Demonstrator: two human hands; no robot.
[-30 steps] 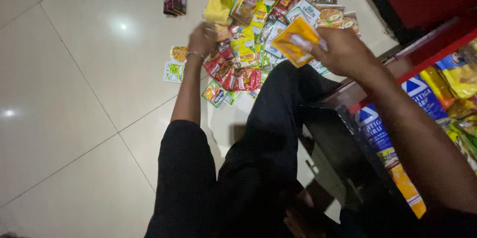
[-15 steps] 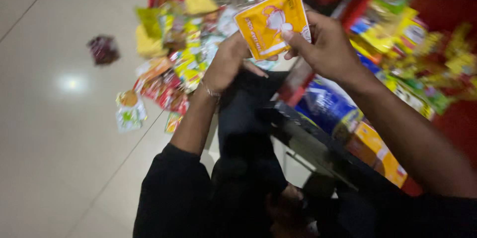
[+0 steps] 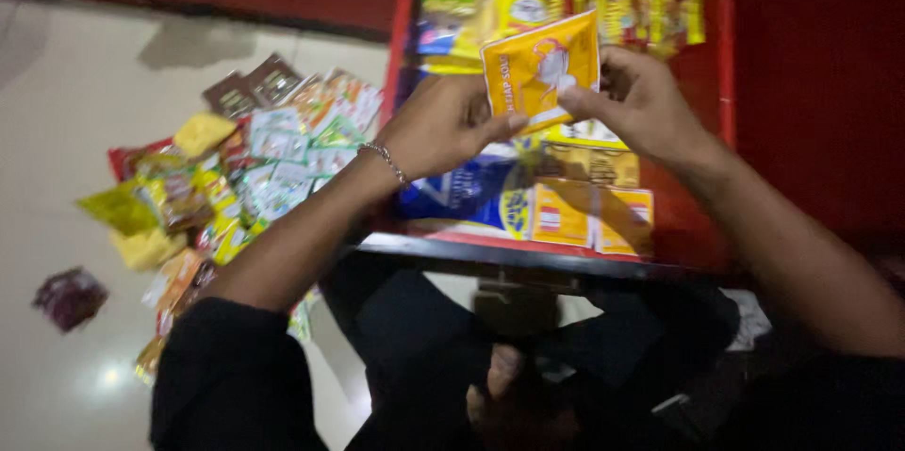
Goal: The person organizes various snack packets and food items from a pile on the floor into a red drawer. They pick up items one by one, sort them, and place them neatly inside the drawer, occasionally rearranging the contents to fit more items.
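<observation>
Both hands hold one yellow sachet [image 3: 539, 71] with a white picture, up over a red tray. My left hand [image 3: 448, 126], with a thin bracelet at the wrist, pinches its lower left edge. My right hand [image 3: 641, 102] grips its right side. Below the sachet, the red tray [image 3: 721, 112] holds rows of packets: yellow and green ones at the back, a blue packet [image 3: 462, 192] and orange-yellow ones [image 3: 589, 215] at the front.
A heap of small colourful sachets [image 3: 245, 168] lies on the pale tiled floor to the left of the tray. A single dark red packet [image 3: 68, 297] lies apart at far left. My legs in dark trousers are below the tray's front edge.
The view has swung right from the floor pile to the red tray. The yellow sachet, first in my right hand alone, is now held by both hands above the tray.
</observation>
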